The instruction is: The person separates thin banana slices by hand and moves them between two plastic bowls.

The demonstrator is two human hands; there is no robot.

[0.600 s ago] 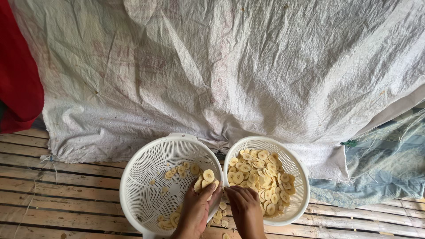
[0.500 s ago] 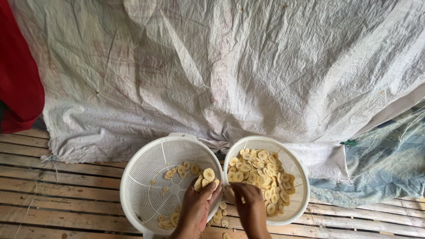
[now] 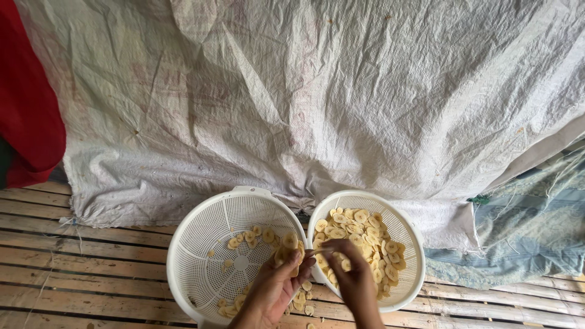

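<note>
The right hand (image 3: 352,268) has lifted since the frame before and now pinches one thin banana slice (image 3: 321,250) in its fingertips, over the rim between the two baskets. The left hand (image 3: 281,281) stays cupped around a small stack of slices (image 3: 291,245) at the edge of the left white basket (image 3: 201,237), which has only a few slices in it. The right white basket (image 3: 409,234) is piled with slices, and both sit on bamboo slats (image 3: 91,274) by a white sack cloth (image 3: 304,91)
</note>
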